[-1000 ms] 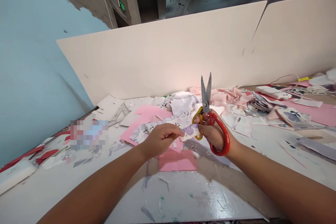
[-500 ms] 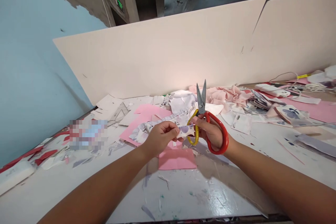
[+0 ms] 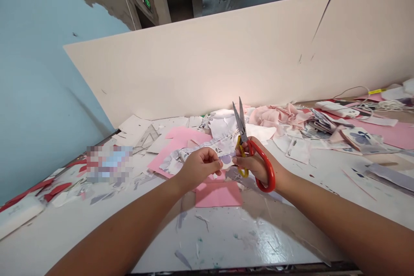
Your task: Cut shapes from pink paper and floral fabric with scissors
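Between finger and thumb my left hand (image 3: 201, 167) pinches a small white piece with a purple print (image 3: 227, 159); whether it is fabric or paper I cannot tell. My right hand (image 3: 258, 161) holds scissors (image 3: 241, 123) with one red and one yellow handle, their blades pointing up and slightly parted. The right thumb and fingertips touch the right edge of the printed piece. Below both hands a folded pink sheet (image 3: 218, 195) lies on the white table (image 3: 233, 241). Behind them is a larger pink sheet (image 3: 186, 136) with printed scraps on it.
A white panel (image 3: 207, 64) rises along the table's back edge. Crumpled pale pink cloth (image 3: 280, 116) and a stack of printed pieces (image 3: 360, 138) lie to the right, near a white power strip (image 3: 336, 109). Red scraps (image 3: 58, 189) and a white box-like object (image 3: 21, 211) are at left.
My right hand has turned the scissors leftward, and its thumb and fingertips have come down onto the right edge of the printed piece. My left hand keeps its pinch, nearly still.
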A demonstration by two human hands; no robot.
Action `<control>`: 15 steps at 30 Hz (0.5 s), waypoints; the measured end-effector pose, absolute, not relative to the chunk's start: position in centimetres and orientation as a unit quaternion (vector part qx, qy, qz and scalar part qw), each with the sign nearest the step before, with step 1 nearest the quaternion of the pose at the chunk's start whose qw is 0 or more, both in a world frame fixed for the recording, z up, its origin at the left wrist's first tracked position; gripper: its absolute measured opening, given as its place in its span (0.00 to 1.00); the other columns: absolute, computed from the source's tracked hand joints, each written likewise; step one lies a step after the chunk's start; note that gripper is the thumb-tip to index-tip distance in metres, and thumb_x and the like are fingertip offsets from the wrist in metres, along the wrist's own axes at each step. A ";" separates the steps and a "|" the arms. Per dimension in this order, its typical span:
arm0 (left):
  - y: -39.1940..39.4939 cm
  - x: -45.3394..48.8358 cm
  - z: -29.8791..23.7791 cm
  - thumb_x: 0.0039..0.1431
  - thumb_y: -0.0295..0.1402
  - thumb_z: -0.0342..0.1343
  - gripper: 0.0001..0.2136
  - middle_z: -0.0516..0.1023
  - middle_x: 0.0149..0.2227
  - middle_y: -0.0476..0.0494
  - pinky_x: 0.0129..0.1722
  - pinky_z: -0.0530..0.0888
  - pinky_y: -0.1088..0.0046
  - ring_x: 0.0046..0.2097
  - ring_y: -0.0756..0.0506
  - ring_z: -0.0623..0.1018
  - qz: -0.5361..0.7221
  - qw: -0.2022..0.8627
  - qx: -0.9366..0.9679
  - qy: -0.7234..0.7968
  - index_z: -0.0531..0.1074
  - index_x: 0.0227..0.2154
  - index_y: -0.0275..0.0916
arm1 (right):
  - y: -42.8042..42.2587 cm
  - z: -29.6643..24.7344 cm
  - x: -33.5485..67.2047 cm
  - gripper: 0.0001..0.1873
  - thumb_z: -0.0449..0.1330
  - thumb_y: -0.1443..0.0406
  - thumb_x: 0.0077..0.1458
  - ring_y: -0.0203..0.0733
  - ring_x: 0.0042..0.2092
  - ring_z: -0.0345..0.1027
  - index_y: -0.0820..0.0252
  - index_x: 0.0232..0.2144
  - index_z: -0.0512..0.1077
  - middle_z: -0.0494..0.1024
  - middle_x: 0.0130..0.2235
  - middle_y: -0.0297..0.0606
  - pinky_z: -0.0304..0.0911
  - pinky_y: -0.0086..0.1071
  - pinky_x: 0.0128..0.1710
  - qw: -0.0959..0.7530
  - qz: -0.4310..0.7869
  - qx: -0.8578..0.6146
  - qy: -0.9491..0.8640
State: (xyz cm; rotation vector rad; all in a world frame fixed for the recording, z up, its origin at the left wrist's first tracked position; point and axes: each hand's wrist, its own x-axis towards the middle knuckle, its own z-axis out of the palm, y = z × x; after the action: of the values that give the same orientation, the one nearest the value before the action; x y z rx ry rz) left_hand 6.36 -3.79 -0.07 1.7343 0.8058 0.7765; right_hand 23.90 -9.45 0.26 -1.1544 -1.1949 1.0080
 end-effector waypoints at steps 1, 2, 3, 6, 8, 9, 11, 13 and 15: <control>-3.8 6.4 -0.1 0.45 0.37 0.58 0.11 0.70 0.21 0.52 0.26 0.68 0.75 0.26 0.50 0.74 0.323 0.509 0.722 0.340 0.64 0.26 0.37 | -9.5 0.3 23.8 0.18 0.61 0.68 0.39 0.34 0.26 0.64 0.55 0.27 0.52 0.65 0.29 0.28 0.60 0.31 0.24 0.570 0.424 -0.495 -0.501; -3.8 6.4 0.0 0.45 0.37 0.58 0.11 0.70 0.21 0.52 0.25 0.67 0.76 0.26 0.49 0.74 0.324 0.506 0.721 0.345 0.64 0.28 0.38 | -9.5 0.3 23.8 0.19 0.61 0.68 0.38 0.35 0.26 0.64 0.55 0.27 0.52 0.66 0.29 0.28 0.60 0.31 0.24 0.575 0.418 -0.501 -0.494; -3.9 6.4 0.0 0.45 0.38 0.59 0.12 0.70 0.21 0.53 0.24 0.67 0.76 0.26 0.49 0.74 0.327 0.501 0.721 0.350 0.64 0.31 0.39 | -9.5 0.3 23.7 0.19 0.61 0.68 0.38 0.35 0.26 0.64 0.55 0.27 0.52 0.67 0.30 0.29 0.60 0.32 0.24 0.577 0.412 -0.510 -0.487; -3.9 6.4 0.0 0.45 0.38 0.58 0.15 0.71 0.22 0.52 0.23 0.65 0.78 0.26 0.50 0.74 0.338 0.472 0.729 0.363 0.65 0.36 0.40 | -9.6 0.5 23.7 0.18 0.61 0.68 0.38 0.36 0.26 0.65 0.56 0.27 0.53 0.70 0.34 0.32 0.60 0.33 0.25 0.561 0.398 -0.542 -0.484; -4.0 6.4 0.0 0.46 0.39 0.58 0.13 0.72 0.23 0.51 0.23 0.65 0.78 0.26 0.50 0.74 0.343 0.448 0.737 0.373 0.66 0.34 0.39 | -9.7 0.7 23.7 0.17 0.61 0.67 0.38 0.36 0.27 0.65 0.56 0.27 0.54 0.71 0.34 0.33 0.60 0.33 0.25 0.539 0.391 -0.560 -0.494; -3.9 6.4 0.0 0.46 0.39 0.57 0.12 0.72 0.23 0.50 0.22 0.65 0.78 0.26 0.50 0.73 0.341 0.441 0.740 0.376 0.67 0.32 0.39 | -9.7 0.8 23.7 0.17 0.61 0.67 0.38 0.36 0.26 0.65 0.56 0.26 0.54 0.70 0.32 0.32 0.59 0.32 0.24 0.531 0.387 -0.566 -0.498; -3.9 6.4 0.0 0.47 0.40 0.56 0.11 0.73 0.22 0.49 0.23 0.65 0.78 0.26 0.50 0.74 0.327 0.447 0.743 0.376 0.66 0.28 0.38 | -9.9 1.0 23.6 0.16 0.60 0.67 0.39 0.35 0.24 0.64 0.56 0.26 0.54 0.69 0.27 0.29 0.58 0.31 0.23 0.527 0.380 -0.570 -0.503; -3.8 6.4 0.0 0.48 0.40 0.56 0.11 0.73 0.22 0.50 0.24 0.66 0.78 0.28 0.50 0.75 0.307 0.476 0.740 0.363 0.64 0.26 0.38 | -9.9 1.1 23.5 0.16 0.60 0.68 0.39 0.34 0.23 0.62 0.56 0.25 0.53 0.67 0.25 0.27 0.57 0.30 0.22 0.537 0.378 -0.560 -0.506; -3.7 6.4 -0.1 0.49 0.40 0.55 0.11 0.72 0.22 0.51 0.26 0.67 0.77 0.29 0.49 0.76 0.287 0.515 0.730 0.346 0.61 0.27 0.39 | -9.9 1.1 23.5 0.16 0.59 0.68 0.40 0.33 0.23 0.62 0.56 0.25 0.53 0.66 0.24 0.27 0.57 0.30 0.22 0.549 0.377 -0.543 -0.511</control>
State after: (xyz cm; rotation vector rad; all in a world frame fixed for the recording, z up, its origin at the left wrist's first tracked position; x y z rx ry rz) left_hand 6.39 -3.73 -0.05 1.7541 0.8315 0.6885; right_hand 23.47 -9.92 1.11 -1.2870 -1.2102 0.8938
